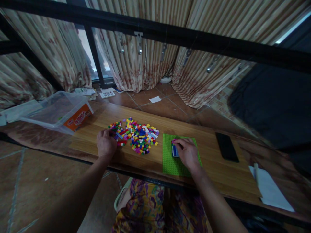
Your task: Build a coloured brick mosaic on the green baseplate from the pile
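Observation:
My right hand (187, 151) is over the green studded baseplate (167, 161), its thumb and fingers pinched on a small pink toy brick (173, 141). Below that brick, a blue and white block of bricks (175, 151) sits on the plate, partly covered by the hand. At the left edge of a heap of loose coloured bricks (138, 134), my left hand (106, 143) rests with its fingers curled inward. Whatever those fingers hold, if anything, is hidden from me.
A clear plastic tub (53, 110) with an orange label stands at the left. Right of the baseplate lies a black phone (226, 147). White paper (274, 191) with a pen-like stick (256, 174) is at the far right. A dark bar (155, 24) crosses above the wooden board (145, 165).

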`<action>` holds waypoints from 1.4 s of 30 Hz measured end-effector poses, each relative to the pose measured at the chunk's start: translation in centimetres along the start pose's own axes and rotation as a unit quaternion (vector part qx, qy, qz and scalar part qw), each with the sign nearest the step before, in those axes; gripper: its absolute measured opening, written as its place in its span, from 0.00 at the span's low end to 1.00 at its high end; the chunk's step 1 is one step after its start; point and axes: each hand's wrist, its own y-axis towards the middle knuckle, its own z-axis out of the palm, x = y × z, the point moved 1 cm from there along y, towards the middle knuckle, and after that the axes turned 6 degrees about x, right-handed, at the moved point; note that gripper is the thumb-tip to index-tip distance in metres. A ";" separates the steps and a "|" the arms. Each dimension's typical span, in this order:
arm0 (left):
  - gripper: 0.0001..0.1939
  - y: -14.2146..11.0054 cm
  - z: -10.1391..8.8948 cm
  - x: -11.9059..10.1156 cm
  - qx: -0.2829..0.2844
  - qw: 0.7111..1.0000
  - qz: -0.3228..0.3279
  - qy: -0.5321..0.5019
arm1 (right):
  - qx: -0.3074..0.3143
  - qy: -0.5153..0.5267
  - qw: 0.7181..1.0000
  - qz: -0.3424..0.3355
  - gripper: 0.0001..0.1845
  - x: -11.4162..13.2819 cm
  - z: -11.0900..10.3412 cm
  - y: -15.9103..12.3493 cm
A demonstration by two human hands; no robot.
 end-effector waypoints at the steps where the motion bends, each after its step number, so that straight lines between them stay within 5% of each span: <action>1: 0.17 0.0 0.0 0.0 0.001 1.000 -0.001 0.000 | 0.005 -0.005 1.000 -0.004 0.10 0.0 -0.1 0.0; 18: 0.18 -0.1 -0.2 -0.2 0.006 1.000 -0.009 -0.001 | 0.056 -0.020 0.998 -0.024 0.13 -1.0 -1.2 0.9; 42: 0.20 -0.1 -0.1 -0.1 0.007 1.000 -0.007 0.006 | 0.001 0.007 1.000 0.019 0.15 -1.8 -0.2 0.2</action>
